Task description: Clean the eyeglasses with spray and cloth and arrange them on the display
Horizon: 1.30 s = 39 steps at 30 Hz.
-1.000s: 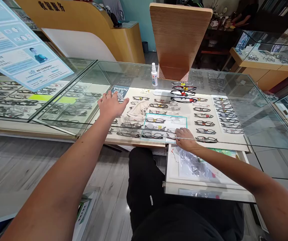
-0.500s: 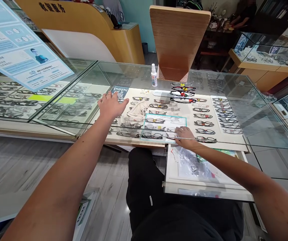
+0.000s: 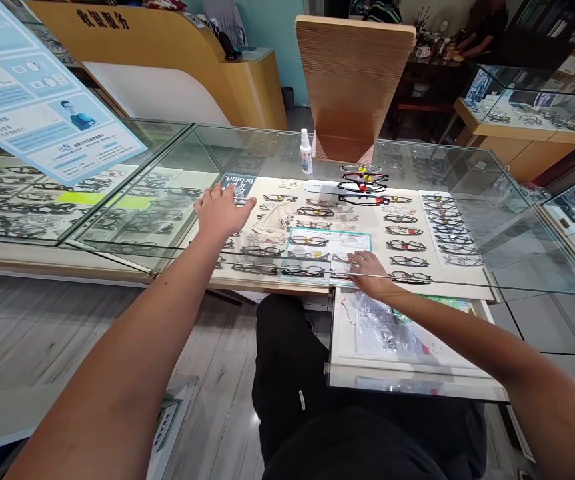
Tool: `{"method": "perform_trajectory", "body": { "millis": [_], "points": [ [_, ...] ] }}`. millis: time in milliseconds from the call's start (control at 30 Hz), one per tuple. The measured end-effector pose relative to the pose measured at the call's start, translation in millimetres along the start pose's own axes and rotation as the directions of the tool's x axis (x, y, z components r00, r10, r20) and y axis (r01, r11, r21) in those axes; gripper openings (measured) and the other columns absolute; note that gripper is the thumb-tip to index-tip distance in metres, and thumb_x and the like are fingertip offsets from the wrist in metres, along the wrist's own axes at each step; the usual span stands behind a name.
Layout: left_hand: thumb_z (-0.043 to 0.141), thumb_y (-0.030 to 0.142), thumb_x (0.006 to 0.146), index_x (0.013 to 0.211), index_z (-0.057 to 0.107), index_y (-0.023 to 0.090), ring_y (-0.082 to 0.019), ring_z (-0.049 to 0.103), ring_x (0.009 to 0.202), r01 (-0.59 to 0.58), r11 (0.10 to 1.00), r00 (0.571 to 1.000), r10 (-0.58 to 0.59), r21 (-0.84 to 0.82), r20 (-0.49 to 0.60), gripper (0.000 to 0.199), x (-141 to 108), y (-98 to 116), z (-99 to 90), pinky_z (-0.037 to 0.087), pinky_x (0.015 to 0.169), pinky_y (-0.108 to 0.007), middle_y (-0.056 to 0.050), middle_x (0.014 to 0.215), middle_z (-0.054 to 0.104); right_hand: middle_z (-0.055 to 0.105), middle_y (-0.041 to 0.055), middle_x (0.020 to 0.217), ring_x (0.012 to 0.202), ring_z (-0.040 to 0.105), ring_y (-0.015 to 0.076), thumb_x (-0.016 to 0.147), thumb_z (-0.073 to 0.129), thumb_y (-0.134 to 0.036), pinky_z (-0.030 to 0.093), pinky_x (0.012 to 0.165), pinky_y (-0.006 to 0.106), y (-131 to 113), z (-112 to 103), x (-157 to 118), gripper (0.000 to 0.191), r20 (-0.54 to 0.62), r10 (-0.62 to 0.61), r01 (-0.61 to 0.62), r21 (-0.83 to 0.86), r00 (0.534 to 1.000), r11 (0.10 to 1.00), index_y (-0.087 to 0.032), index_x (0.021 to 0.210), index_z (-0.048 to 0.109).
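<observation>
My left hand (image 3: 223, 212) is spread at the left part of the glass display case (image 3: 267, 143), fingers apart and holding nothing. Close to its fingertips is a dark blue card (image 3: 241, 185). My right hand (image 3: 369, 272) is by the front edge of the case, fingers stretched out, beside a pair of eyeglasses (image 3: 341, 259). Whether it touches the glass or the eyeglasses I cannot tell. Rows of eyeglasses (image 3: 309, 241) lie in the case around a turquoise-bordered sheet (image 3: 357, 240). Several more frames (image 3: 364, 199) stand in a column behind my right hand.
A white spray bottle (image 3: 306, 155) stands on the glass before a tall wooden panel (image 3: 352, 80). Below my right forearm a drawer (image 3: 407, 367) is pulled out, with plastic-wrapped papers inside. A blue printed sign (image 3: 52, 107) leans in from the left. A person is in the background.
The view has shifted very slightly. Both hands keep their places and poses.
</observation>
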State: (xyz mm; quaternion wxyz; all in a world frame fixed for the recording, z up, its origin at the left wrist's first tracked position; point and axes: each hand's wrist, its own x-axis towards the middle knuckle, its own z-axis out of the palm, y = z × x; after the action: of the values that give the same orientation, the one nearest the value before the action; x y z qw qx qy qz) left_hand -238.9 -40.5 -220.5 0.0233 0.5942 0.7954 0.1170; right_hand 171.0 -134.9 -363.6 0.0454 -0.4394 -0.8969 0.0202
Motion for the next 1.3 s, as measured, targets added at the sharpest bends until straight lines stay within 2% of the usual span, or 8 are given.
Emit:
{"method": "perform_trajectory", "body": {
  "millis": [367,500,600,700,833,933,1133,1300],
  "points": [
    [0.034,0.078,0.097,0.172,0.040,0.015,-0.045,0.022,0.167,-0.002,1.000,1.000,0.002,-0.014,0.002,0.098,-0.5,0.0,-1.3,0.020,0.134,-0.066,-0.018,0.182,0.029,0.066,0.0198,0.149,0.135,0.056,0.0375,0.102,0.063,-0.025,0.039,0.120,0.054,-13.2,-23.5,-2.1,0.024,0.020,0.011,-0.010,-0.018,1.000,1.000,-0.013,0.114,0.080],
    [0.033,0.078,0.097,0.171,0.041,0.014,-0.044,0.023,0.167,-0.001,1.000,1.000,0.001,-0.009,0.000,0.098,-1.4,1.3,-2.4,0.020,0.134,-0.065,-0.018,0.181,0.030,0.078,0.0144,0.108,0.100,0.069,0.0278,0.109,0.053,-0.032,0.049,0.089,0.039,-48.6,-66.3,-22.8,0.031,0.209,-0.134,0.120,0.075,0.969,0.990,-0.017,0.098,0.078],
    [0.031,0.079,0.097,0.171,0.041,0.013,-0.043,0.023,0.168,-0.004,1.000,1.000,0.004,0.000,-0.002,0.099,-1.3,1.2,-2.4,0.020,0.134,-0.065,-0.019,0.181,0.030,0.074,0.0071,0.071,0.062,0.062,0.0195,0.116,0.037,-0.048,0.035,0.062,0.034,-88.4,-113.8,-52.6,0.063,0.442,-0.219,0.146,0.193,0.870,0.970,-0.022,0.072,0.073],
    [0.031,0.079,0.096,0.171,0.042,0.014,-0.043,0.023,0.168,-0.005,1.000,1.000,0.005,0.002,-0.004,0.100,-0.5,0.2,-1.5,0.021,0.133,-0.066,-0.019,0.181,0.030,0.073,0.0059,0.065,0.052,0.058,0.0186,0.116,0.031,-0.057,0.026,0.058,0.034,-109.5,-166.0,-67.2,0.068,0.379,-0.370,0.275,0.282,0.848,0.919,-0.023,0.076,0.074],
    [0.030,0.080,0.096,0.171,0.041,0.014,-0.043,0.022,0.168,-0.004,1.000,1.000,0.004,0.003,-0.009,0.100,-0.1,-0.4,-1.1,0.020,0.133,-0.065,-0.019,0.181,0.029,0.071,0.0067,0.065,0.055,0.059,0.0217,0.115,0.037,-0.056,0.032,0.059,0.033,-74.4,-223.9,-24.6,0.056,0.287,-0.063,0.046,0.065,0.956,0.997,-0.021,0.097,0.076],
    [0.031,0.079,0.096,0.171,0.042,0.014,-0.043,0.023,0.168,-0.006,1.000,1.000,0.006,0.000,-0.012,0.100,-1.1,0.1,-2.1,0.021,0.133,-0.065,-0.020,0.181,0.030,0.075,0.0121,0.081,0.072,0.065,0.0258,0.117,0.034,-0.043,0.042,0.070,0.035,-22.0,-240.9,28.7,0.049,0.112,0.207,-0.192,-0.127,0.972,0.973,-0.015,0.115,0.074],
    [0.033,0.080,0.096,0.170,0.044,0.013,-0.042,0.024,0.168,-0.010,1.000,1.000,0.009,-0.009,-0.028,0.100,-2.3,0.7,-3.5,0.022,0.133,-0.063,-0.020,0.180,0.032,0.067,0.0235,0.148,0.138,0.052,0.0420,0.110,0.040,-0.021,0.047,0.104,0.053,33.9,-206.9,77.5,0.042,-0.063,0.018,-0.034,-0.259,0.998,0.965,-0.008,0.107,0.080],
    [0.033,0.080,0.095,0.170,0.043,0.013,-0.042,0.023,0.168,-0.002,1.000,1.000,0.002,-0.012,-0.017,0.101,-2.5,0.9,-3.7,0.023,0.133,-0.063,-0.019,0.180,0.031,0.069,0.0207,0.150,0.142,0.050,0.0435,0.110,0.044,-0.028,0.043,0.113,0.058,39.1,-182.9,86.5,0.043,-0.056,0.043,-0.056,-0.249,0.998,0.967,-0.006,0.114,0.081]
  ]
}}
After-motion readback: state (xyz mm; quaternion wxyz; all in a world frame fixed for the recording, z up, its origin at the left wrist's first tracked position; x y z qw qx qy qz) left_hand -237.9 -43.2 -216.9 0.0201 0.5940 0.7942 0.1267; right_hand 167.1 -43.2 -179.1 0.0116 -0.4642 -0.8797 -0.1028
